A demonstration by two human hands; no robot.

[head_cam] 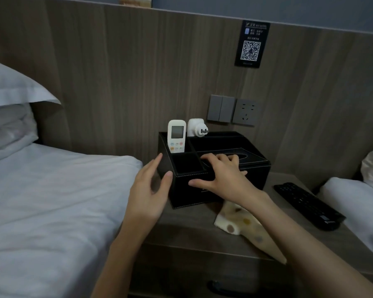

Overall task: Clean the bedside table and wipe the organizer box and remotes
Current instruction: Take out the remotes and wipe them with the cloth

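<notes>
A person's two bare hands meet on the black organizer box (258,177), which stands at the back of the wooden worktop (187,233) between two white-sheeted beds. We see the left hand (151,190) set against the box's near left corner, its grip wide, fingers straight along the side and thumb at the front edge. The right hand (222,173) lies across the top, its grip also wide, fingers spread over the tissue slot and thumb stretched along the front face; neither hand closes on anything. A white remote (176,135) stands upright in the rear left compartment, with a white plug adapter (196,126) just behind it. A black remote (308,205) lies flat on the worktop to the right of the box, apart from it. A spotted cloth (241,222) lies on the worktop under the right forearm. Wall switches (221,108), a socket (244,112) and a QR-code sign (251,45) are fixed to the panelled wall.
</notes>
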